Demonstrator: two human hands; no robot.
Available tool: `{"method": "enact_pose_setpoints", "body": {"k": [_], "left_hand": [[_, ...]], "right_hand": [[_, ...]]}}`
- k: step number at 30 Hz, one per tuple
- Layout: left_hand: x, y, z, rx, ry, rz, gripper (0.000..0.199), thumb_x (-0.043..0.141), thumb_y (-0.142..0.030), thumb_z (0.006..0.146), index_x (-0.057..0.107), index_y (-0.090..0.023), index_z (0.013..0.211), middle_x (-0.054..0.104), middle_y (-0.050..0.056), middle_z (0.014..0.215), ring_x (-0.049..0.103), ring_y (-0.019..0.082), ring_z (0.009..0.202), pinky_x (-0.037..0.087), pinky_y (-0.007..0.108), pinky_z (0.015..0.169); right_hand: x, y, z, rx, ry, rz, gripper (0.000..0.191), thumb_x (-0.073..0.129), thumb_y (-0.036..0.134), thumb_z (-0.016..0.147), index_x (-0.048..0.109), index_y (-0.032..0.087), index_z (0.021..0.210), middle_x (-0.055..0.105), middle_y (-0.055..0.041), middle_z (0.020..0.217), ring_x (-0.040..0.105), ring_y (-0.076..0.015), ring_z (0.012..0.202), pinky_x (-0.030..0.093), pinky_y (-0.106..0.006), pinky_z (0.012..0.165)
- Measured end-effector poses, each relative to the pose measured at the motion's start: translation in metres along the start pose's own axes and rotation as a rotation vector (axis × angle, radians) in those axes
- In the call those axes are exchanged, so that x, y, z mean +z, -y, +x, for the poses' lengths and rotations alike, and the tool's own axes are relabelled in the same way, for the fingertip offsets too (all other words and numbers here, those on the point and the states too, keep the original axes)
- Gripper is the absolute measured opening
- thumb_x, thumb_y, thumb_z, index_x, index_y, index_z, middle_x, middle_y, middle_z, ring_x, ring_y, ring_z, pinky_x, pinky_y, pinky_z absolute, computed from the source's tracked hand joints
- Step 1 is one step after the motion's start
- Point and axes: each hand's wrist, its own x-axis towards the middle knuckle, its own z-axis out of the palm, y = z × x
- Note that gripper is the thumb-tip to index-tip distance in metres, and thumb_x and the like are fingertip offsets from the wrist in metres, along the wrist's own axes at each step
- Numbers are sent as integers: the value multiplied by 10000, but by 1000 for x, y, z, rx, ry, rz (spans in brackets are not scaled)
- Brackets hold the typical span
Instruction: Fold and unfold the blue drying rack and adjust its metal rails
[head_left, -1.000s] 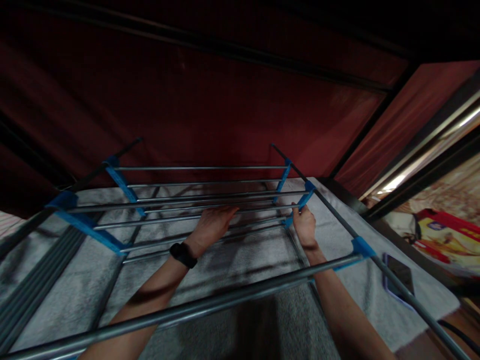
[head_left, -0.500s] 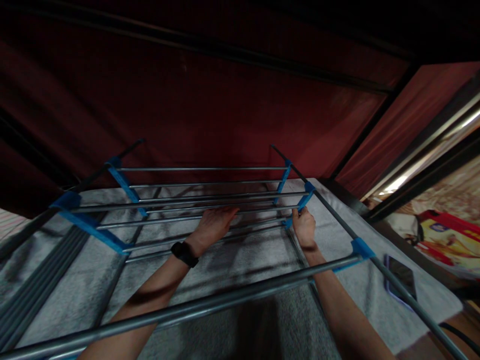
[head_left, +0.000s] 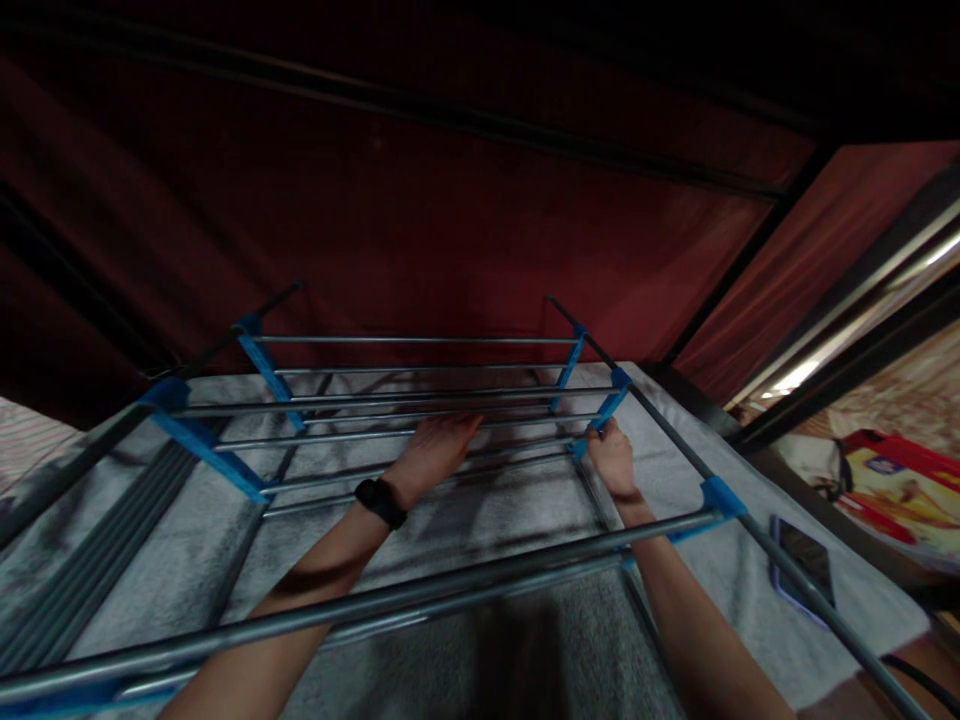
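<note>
A rack of grey metal tubes (head_left: 450, 575) with blue plastic connectors (head_left: 716, 497) lies in front of me. My left hand (head_left: 439, 447), with a black watch (head_left: 381, 502) on its wrist, reaches between the bars. Its fingers curl over a metal tube (head_left: 536, 419) in the rack's middle, and the fingertips are partly hidden. At the right side, my right hand (head_left: 611, 460) is closed at the lower end of a blue connector (head_left: 613, 398), where a tube meets it. Its fingers hide the exact contact.
Several loose grey tubes (head_left: 112, 545) lie side by side at the left on a light grey cloth (head_left: 690, 590). A phone (head_left: 801, 570) rests at the right beneath a side tube. Beyond it lies a red and yellow package (head_left: 900, 490). A dark red panel (head_left: 465, 220) stands behind the rack.
The rack's left side appears slightly farther right in the view, and my left forearm has shifted a little right with it. Both hands keep nearly the same places and grip.
</note>
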Motion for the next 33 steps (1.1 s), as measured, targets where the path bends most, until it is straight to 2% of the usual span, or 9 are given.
{"method": "enact_pose_setpoints", "body": {"k": [6, 10, 14, 19, 25, 27, 29, 33], "left_hand": [[-10, -2, -8, -16, -70, 49, 510, 493, -240, 988, 462, -168, 1493, 618, 158, 1397, 576, 276, 1296, 412, 458, 1109], [-13, 1, -14, -66, -96, 110, 427, 497, -286, 999, 555, -177, 1408, 673, 142, 1310, 632, 300, 1191, 440, 472, 1049], [-10, 3, -17, -93, -61, 102, 328, 481, -279, 1011, 636, -173, 1279, 731, 130, 1153, 679, 279, 1077, 477, 442, 986], [-14, -3, -20, -84, -14, 63, 246, 510, -226, 998, 649, -169, 1192, 733, 121, 1084, 682, 248, 1045, 480, 401, 963], [-11, -1, -19, -67, 11, 51, 259, 462, -244, 1020, 661, -149, 1155, 727, 122, 1075, 673, 249, 1050, 487, 401, 953], [-11, -1, -19, -75, 5, 51, 294, 451, -266, 1024, 658, -136, 1189, 719, 138, 1129, 660, 262, 1089, 476, 422, 990], [-13, -3, -23, -78, -22, 53, 362, 466, -287, 1019, 604, -123, 1310, 682, 153, 1252, 622, 280, 1177, 442, 451, 1057], [-20, -4, -50, -111, -124, 26, 561, 544, -303, 981, 429, -108, 1494, 532, 190, 1469, 489, 308, 1361, 363, 488, 1160]], "right_hand": [[0, -7, -5, -30, 55, 128, 256, 424, 242, 840, 613, 226, 1013, 701, -32, 836, 639, -214, 826, 444, -274, 702], [5, -5, -7, -2, 34, 153, 273, 433, 252, 826, 598, 229, 1042, 702, -38, 839, 642, -222, 819, 444, -283, 707], [6, -5, -7, 18, 19, 150, 260, 445, 281, 839, 591, 240, 1050, 705, -41, 865, 647, -225, 835, 439, -285, 709], [5, -2, -11, 50, 16, 132, 224, 459, 335, 852, 581, 229, 1007, 691, -78, 865, 645, -250, 848, 424, -307, 715], [7, -1, -12, 100, 16, 69, 290, 466, 394, 858, 580, 208, 1049, 690, -117, 894, 652, -279, 865, 431, -341, 731], [8, -3, -12, 106, 25, 49, 325, 463, 417, 860, 582, 204, 1075, 692, -120, 904, 654, -283, 867, 446, -353, 742], [10, -6, -11, 95, 44, 66, 365, 467, 438, 853, 579, 201, 1107, 692, -117, 920, 655, -285, 878, 463, -365, 759], [19, -17, -14, 75, 76, 131, 537, 498, 455, 813, 532, 172, 1268, 687, -141, 1053, 660, -301, 983, 506, -384, 817]]}}
